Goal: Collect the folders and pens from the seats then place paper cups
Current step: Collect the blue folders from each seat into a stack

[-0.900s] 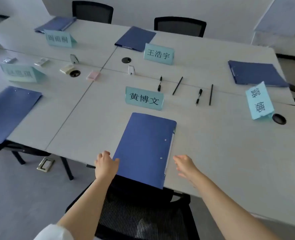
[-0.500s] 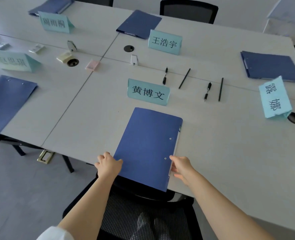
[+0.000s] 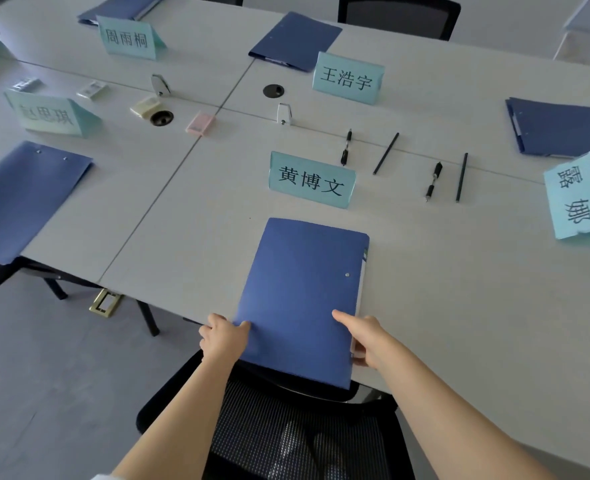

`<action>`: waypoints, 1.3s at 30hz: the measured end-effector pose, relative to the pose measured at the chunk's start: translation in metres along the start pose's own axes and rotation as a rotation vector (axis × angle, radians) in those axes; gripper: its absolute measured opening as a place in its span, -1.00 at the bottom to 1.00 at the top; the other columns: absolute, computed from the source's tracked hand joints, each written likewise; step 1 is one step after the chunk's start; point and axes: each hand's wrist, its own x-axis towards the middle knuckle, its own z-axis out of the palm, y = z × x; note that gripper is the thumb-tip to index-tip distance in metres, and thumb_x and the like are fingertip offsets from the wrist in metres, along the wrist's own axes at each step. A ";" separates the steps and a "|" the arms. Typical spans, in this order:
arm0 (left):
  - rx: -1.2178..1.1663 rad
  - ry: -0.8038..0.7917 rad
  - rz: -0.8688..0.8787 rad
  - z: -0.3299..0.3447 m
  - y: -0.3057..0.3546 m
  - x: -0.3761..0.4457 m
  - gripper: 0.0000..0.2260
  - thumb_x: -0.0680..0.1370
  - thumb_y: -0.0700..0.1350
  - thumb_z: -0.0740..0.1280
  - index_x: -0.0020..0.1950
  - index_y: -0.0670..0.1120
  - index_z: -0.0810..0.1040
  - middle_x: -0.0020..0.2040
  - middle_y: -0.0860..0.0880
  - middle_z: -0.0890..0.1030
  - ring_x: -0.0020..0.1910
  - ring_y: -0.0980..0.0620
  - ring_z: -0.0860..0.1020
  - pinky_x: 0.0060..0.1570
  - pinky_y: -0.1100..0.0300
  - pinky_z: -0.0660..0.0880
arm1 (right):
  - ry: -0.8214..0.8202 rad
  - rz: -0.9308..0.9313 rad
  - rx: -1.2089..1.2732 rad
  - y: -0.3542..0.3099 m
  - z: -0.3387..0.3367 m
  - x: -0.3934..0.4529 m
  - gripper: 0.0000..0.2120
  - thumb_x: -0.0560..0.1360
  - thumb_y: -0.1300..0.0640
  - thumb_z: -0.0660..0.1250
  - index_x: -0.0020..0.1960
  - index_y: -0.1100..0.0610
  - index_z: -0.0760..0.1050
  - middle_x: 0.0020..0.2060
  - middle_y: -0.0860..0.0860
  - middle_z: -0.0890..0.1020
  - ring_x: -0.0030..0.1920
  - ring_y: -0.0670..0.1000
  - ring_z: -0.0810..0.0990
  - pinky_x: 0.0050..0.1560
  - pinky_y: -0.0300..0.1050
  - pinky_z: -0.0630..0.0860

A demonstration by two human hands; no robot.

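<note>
A blue folder lies on the grey table in front of me, its near end overhanging the table edge. My left hand grips its near left corner, thumb on the cover. My right hand pinches its near right edge, thumb on top and fingers underneath. More blue folders lie at the left, far middle, far left and right. Two pens and two dark pencils lie beyond the nearest name card.
Teal name cards stand at the other seats. Small packets, clips and round cable holes sit along the table's middle. A black mesh chair is just below the folder; another chair stands opposite.
Both hands have closed in on the near folder: the left went from beside its corner to gripping it, and the right moved in from the side and now pinches the right edge.
</note>
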 end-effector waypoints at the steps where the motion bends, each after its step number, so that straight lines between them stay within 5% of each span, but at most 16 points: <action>1: -0.020 -0.020 -0.006 -0.002 -0.001 0.003 -0.61 0.55 0.05 0.29 0.22 -0.17 0.32 0.21 -0.19 0.40 0.24 -0.24 0.39 0.12 0.03 0.34 | -0.021 -0.030 0.051 -0.002 0.000 0.002 -0.58 0.44 0.01 0.46 0.17 0.22 0.47 0.06 0.11 0.64 -0.05 0.13 0.64 -0.04 -0.01 0.57; 5: -0.051 -0.153 0.040 -0.014 -0.003 0.003 -0.70 0.58 0.09 0.25 -0.06 -0.17 0.42 -0.18 -0.07 0.46 -0.05 -0.13 0.46 0.00 0.07 0.41 | -0.005 -0.210 0.070 -0.007 -0.004 -0.006 -0.71 0.47 0.13 0.42 0.10 0.18 0.39 0.08 0.10 0.61 0.03 0.15 0.65 0.06 0.12 0.61; 9: -0.285 -0.330 0.097 -0.028 0.004 -0.018 -0.72 0.58 0.11 0.30 0.11 -0.09 0.51 0.07 -0.03 0.59 0.07 -0.07 0.57 0.09 0.08 0.48 | 0.039 -0.366 -0.014 -0.009 -0.014 -0.023 -0.75 0.50 0.15 0.37 0.12 0.12 0.37 0.06 0.05 0.60 -0.01 0.08 0.64 0.00 0.07 0.61; 15: -0.653 -0.441 0.098 -0.062 -0.007 -0.071 -0.76 0.57 -0.05 0.37 0.15 -0.17 0.61 0.04 -0.10 0.70 -0.01 -0.10 0.68 -0.09 0.06 0.59 | -0.116 -0.477 0.040 -0.017 -0.031 -0.058 -0.75 0.51 0.19 0.39 0.14 0.08 0.40 0.10 0.05 0.63 0.07 0.12 0.65 0.13 0.20 0.58; 20: -0.930 -0.537 0.150 -0.085 -0.041 -0.117 -0.72 0.58 -0.09 0.35 0.26 -0.15 0.56 0.16 -0.13 0.67 0.14 -0.14 0.64 0.15 -0.09 0.53 | -0.264 -0.626 -0.132 -0.020 -0.034 -0.095 -0.75 0.53 0.16 0.37 0.17 0.03 0.42 0.10 -0.02 0.64 0.07 0.05 0.66 0.13 0.14 0.58; 31: -1.276 -0.355 0.134 -0.135 -0.159 -0.176 -0.64 0.56 -0.05 0.34 0.30 -0.20 0.54 0.21 -0.15 0.64 0.19 -0.18 0.61 0.25 -0.12 0.47 | -0.586 -0.787 -0.467 -0.021 0.059 -0.169 -0.79 0.53 0.16 0.37 0.14 -0.01 0.45 0.08 -0.02 0.67 0.04 0.01 0.68 0.11 0.08 0.61; 39: -1.449 -0.150 0.138 -0.201 -0.252 -0.163 -0.66 0.57 -0.04 0.32 0.29 -0.16 0.54 0.19 -0.15 0.65 0.15 -0.18 0.63 0.10 -0.06 0.58 | -0.765 -0.749 -0.636 -0.008 0.191 -0.207 -0.71 0.54 0.14 0.37 0.23 0.05 0.42 0.11 0.00 0.65 0.06 0.05 0.68 0.11 0.08 0.61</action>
